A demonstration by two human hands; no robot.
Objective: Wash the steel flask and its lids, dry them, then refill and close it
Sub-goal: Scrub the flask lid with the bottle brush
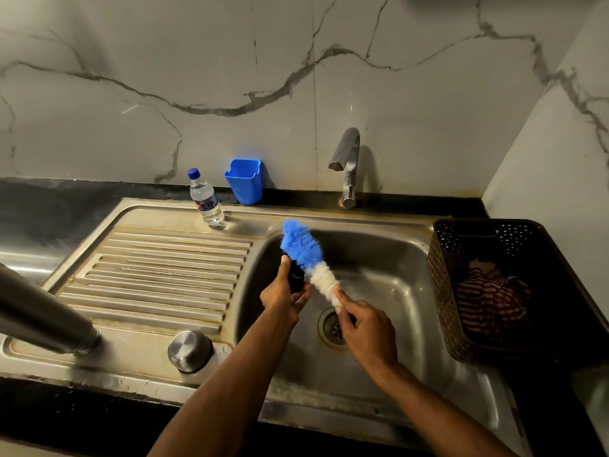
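Over the sink basin [389, 265] my left hand [283, 296] grips a small black lid [296, 277]. My right hand [365, 328] holds the handle end of a bottle brush [309, 258] with blue and white bristles, and the bristles lie against the black lid. The steel flask [39, 318] stands at the near left on the drainboard, leaning out of frame. A round steel lid [189, 350] sits on the drainboard beside it.
A tap [347, 159] rises behind the basin, with no water visible. A small water bottle [205, 199] and a blue holder [245, 181] stand at the back. On the right stands a brown perforated basket [441, 291] with a striped cloth [487, 298] inside.
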